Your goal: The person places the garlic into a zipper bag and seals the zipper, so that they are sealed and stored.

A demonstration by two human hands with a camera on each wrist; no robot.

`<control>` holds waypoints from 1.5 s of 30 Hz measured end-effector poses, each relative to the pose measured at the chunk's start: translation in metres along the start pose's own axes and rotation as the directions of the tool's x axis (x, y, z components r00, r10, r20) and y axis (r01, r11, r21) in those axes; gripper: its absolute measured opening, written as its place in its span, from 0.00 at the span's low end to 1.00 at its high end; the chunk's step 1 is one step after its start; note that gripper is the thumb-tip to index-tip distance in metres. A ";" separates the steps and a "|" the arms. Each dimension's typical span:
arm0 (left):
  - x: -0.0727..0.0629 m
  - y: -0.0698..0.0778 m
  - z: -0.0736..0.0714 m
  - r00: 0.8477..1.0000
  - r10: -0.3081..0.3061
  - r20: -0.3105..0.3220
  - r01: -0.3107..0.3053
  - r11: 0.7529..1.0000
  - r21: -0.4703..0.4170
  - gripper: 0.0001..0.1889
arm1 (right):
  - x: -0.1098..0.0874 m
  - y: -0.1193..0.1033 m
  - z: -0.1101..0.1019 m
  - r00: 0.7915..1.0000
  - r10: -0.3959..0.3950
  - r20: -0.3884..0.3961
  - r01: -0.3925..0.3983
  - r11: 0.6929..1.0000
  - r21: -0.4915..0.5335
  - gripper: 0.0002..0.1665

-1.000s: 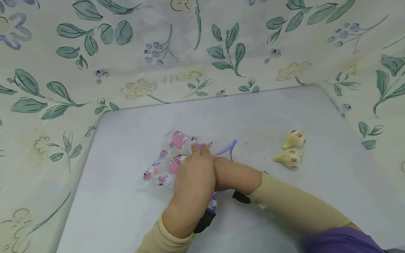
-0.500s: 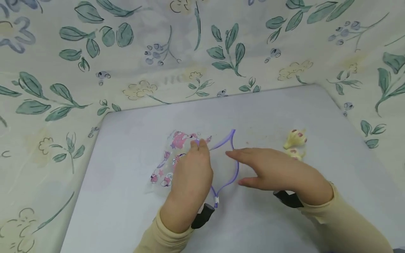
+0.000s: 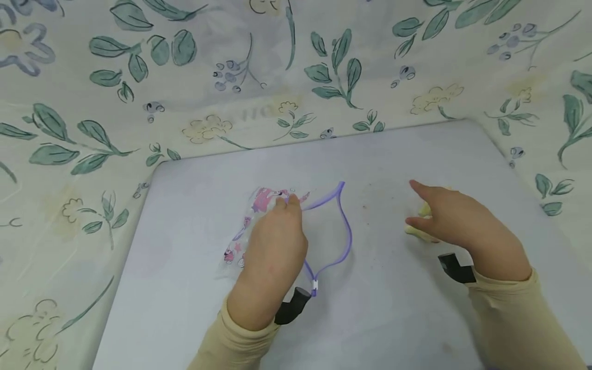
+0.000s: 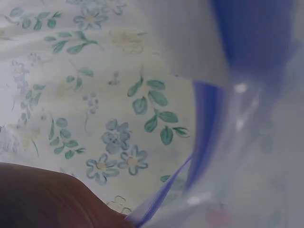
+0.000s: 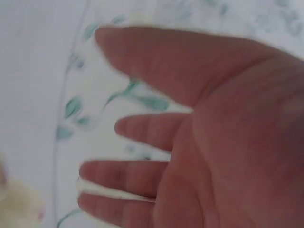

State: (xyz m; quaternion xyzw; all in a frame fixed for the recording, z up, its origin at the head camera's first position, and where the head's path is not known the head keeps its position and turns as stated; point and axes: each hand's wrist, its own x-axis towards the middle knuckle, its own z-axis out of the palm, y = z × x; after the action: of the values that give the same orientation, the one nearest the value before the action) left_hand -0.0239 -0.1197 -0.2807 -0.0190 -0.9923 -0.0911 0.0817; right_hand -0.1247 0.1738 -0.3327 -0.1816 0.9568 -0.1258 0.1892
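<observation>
A clear plastic zip bag (image 3: 264, 199) with pink cartoon prints lies left of centre in the head view. My left hand (image 3: 276, 249) grips one side of its mouth, fingertips at the rim. The purple zip strip (image 3: 350, 231) bows out to the right, so the mouth gapes; a white slider (image 3: 315, 284) sits at its near end. Over on the right, my right hand (image 3: 469, 221) hovers with fingers extended above two pale yellow, garlic-shaped pieces. It mostly hides the far piece (image 3: 424, 209) and partly covers the near piece (image 3: 418, 234). The right wrist view shows a bare palm (image 5: 237, 142).
Both hands work over a white tabletop (image 3: 370, 318) with rounded far corners. Floral cloth (image 3: 259, 56) surrounds it at the back and sides. A black wrist camera mount (image 3: 293, 307) sits under the left wrist and another mount (image 3: 455, 267) under the right.
My right hand has left the bag's mouth and travelled right to the yellow pieces, its fingers spread. The left hand keeps its grip, and the mouth now gapes in plain view.
</observation>
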 end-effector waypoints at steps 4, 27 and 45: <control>0.003 0.001 -0.006 1.000 -0.004 0.000 0.004 1.000 0.009 0.23 | 0.003 0.025 0.008 0.992 0.123 0.038 -0.123 0.992 0.004 0.56; 0.009 0.010 -0.009 0.999 -0.044 0.032 0.044 0.999 0.014 0.23 | 0.021 0.050 0.036 0.994 0.113 -0.002 -0.112 0.989 0.101 0.61; 0.008 0.011 -0.008 0.997 -0.058 0.046 0.058 0.998 0.019 0.23 | -0.005 0.042 0.022 0.999 0.009 -0.047 -0.010 1.000 -0.007 0.37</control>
State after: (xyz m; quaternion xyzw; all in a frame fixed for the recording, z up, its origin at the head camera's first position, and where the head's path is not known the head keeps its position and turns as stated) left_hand -0.0301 -0.1107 -0.2693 0.0085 -0.9948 -0.0843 0.0561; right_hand -0.1245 0.2100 -0.3638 -0.1747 0.9623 -0.1256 0.1664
